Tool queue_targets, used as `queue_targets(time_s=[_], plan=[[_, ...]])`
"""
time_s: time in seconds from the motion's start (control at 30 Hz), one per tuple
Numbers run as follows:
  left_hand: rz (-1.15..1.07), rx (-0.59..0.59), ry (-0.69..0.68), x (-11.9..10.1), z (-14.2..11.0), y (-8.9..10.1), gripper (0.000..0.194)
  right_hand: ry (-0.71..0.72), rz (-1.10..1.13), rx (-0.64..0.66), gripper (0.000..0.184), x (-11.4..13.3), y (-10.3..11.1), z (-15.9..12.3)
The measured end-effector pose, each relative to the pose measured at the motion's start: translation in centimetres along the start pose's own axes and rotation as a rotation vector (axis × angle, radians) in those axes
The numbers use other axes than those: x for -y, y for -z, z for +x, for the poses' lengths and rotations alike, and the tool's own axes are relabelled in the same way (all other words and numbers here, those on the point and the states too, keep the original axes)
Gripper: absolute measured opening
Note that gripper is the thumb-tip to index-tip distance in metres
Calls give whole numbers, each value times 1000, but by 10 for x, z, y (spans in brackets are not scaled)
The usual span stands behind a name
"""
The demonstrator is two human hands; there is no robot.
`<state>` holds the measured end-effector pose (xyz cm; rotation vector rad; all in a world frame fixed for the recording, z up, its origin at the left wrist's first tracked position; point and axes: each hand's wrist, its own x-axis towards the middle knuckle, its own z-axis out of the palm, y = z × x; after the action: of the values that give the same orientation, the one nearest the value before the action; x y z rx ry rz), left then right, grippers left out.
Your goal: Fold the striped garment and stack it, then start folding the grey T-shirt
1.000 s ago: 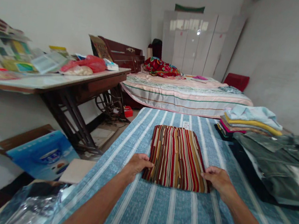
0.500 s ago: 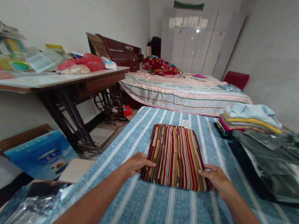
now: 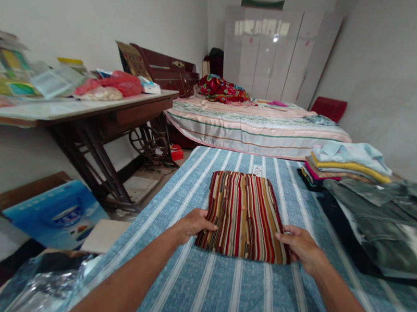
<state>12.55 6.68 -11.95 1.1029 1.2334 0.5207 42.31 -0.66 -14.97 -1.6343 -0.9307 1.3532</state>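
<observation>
On the blue striped cover (image 3: 218,294), the folded striped cloth (image 3: 242,214) lies between your left hand (image 3: 191,225) and right hand (image 3: 302,248), each pinching a side edge towards the near end, so uneven lifting could let layers slip and skew the fold.

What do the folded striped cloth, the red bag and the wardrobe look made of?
Folded striped cloth: matte fabric, softly rumpled; fibre unclear.
Red bag: probably thin plastic, from its crumpled folds.
Wardrobe: glossy, perhaps lacquered board, mirroring bright light.
</observation>
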Motion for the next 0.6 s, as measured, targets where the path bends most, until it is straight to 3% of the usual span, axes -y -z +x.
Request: queue_targets(time_s=[0.13,0.4,0.6], plan=[[-40,65,49,-2,-2,1,42,-1,37,21,44,0,1,-3],[29,-10,45,0,3,-2,38,14,41,19,76,5,1,-7],[38,-38,67,-1,-1,-6,35,-7,-2,-1,77,-2,-1,-4]])
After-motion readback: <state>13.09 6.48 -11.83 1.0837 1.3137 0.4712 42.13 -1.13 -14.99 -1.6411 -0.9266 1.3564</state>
